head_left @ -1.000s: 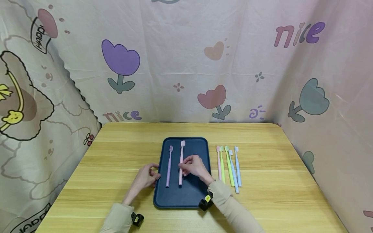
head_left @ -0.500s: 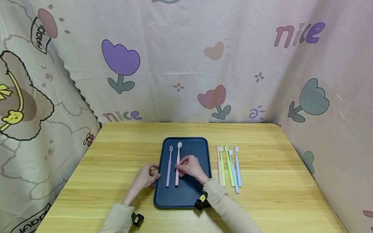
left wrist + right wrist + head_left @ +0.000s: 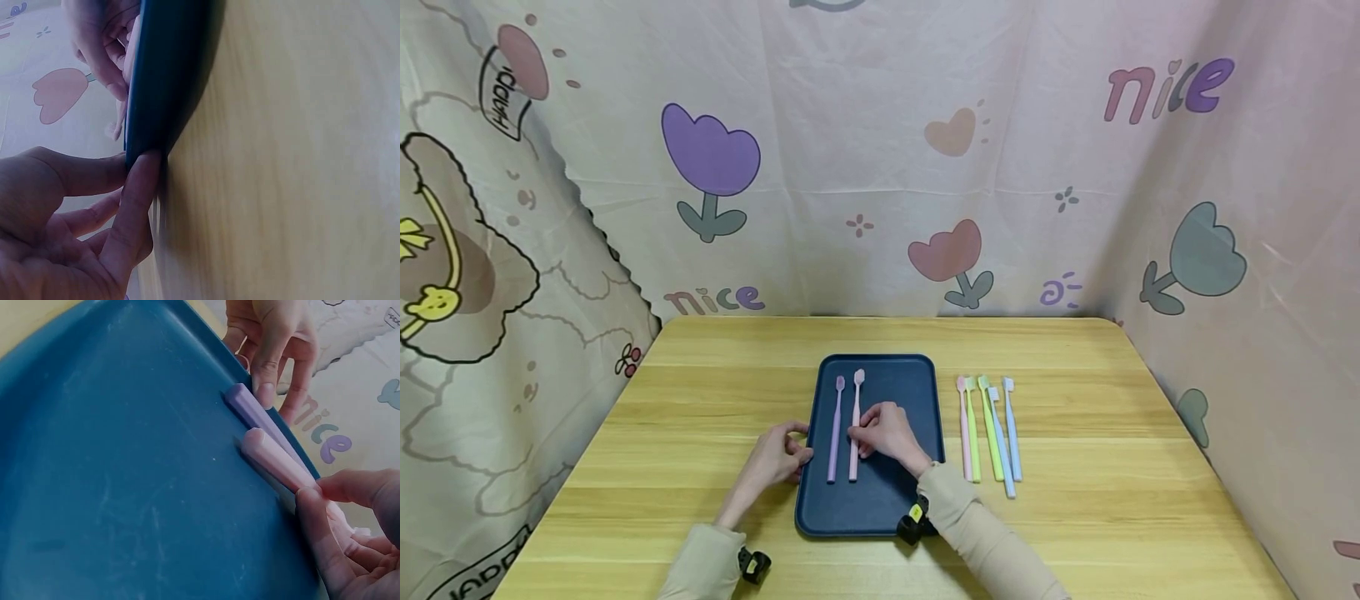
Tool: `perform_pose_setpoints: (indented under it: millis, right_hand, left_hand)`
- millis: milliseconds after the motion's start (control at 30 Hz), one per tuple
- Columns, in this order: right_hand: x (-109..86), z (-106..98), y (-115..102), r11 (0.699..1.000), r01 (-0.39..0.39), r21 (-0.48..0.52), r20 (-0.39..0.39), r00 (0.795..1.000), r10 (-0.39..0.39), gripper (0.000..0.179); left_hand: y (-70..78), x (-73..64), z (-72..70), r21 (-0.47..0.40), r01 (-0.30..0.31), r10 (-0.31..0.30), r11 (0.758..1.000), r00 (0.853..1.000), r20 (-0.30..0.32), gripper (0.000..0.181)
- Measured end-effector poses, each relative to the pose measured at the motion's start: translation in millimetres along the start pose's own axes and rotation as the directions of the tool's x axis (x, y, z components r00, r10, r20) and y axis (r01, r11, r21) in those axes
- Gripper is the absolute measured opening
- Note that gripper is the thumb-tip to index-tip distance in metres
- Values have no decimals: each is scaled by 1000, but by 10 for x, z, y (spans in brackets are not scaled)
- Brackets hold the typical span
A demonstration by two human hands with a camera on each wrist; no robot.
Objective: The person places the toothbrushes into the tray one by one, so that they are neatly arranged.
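Note:
In the head view, a dark blue tray (image 3: 850, 512) lies on the table. Thumb and index finger of my right hand (image 3: 886, 429) pinch the handle of a pale pink toothbrush (image 3: 856, 407) over the tray, its head pointing to the far side. Just left of it, a purple toothbrush (image 3: 835, 433) lies on the tray, roughly parallel. My left hand (image 3: 772, 457) grips the tray's left rim; the left wrist view shows the thumb on the rim and a finger (image 3: 134, 209) against its outer side. The right wrist view shows both handle ends (image 3: 275, 453) side by side.
Right of the tray, on the wooden table (image 3: 1097, 467), lie a pink toothbrush (image 3: 964, 425), two green ones (image 3: 991, 429) and two blue ones (image 3: 1013, 433), heads away from me. A patterned cloth (image 3: 850, 167) hangs behind the table and along its sides.
My right hand has shifted the pale pink toothbrush left, closer to the purple one, and it now stands straighter alongside it. The left hand stays on the rim.

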State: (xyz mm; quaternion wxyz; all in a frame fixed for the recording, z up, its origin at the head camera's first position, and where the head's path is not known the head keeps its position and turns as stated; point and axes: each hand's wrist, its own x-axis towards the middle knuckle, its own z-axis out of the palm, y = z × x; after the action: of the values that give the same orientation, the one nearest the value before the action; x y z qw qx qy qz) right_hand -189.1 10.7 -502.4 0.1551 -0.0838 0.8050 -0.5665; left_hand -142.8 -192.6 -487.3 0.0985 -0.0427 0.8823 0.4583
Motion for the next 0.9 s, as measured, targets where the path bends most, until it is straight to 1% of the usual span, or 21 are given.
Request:
perform_pose_setpoints:
  millis: [133, 300, 467, 567, 667, 900]
  right_hand:
    - [-7, 17, -2, 999, 1, -33, -18, 1000, -2, 20]
    - [-20, 19, -12, 999, 7, -43, -26, 1000, -8, 22]
    - [-14, -6, 3, 998, 59, -15, -5, 998, -59, 19]
    - [-8, -25, 17, 997, 71, 12, 17, 997, -71, 15]
    - [-2, -30, 23, 999, 52, 7, 22, 998, -52, 14]
    - [-10, 1, 8, 999, 22, -34, 14, 1000, -22, 18]
  left_hand:
    - [5, -3, 3, -4, -1, 1, 1000, 1000, 0, 35]
    - [12, -9, 3, -7, 0, 0, 1000, 1000, -1, 35]
    - [10, -12, 2, -7, -11, 11, 1000, 1000, 1, 35]
    - [6, -9, 3, -8, -16, 16, 1000, 1000, 0, 36]
    - [0, -5, 5, -8, -16, 16, 1000, 1000, -2, 36]
    - [9, -11, 0, -9, -4, 4, 1000, 1000, -3, 35]
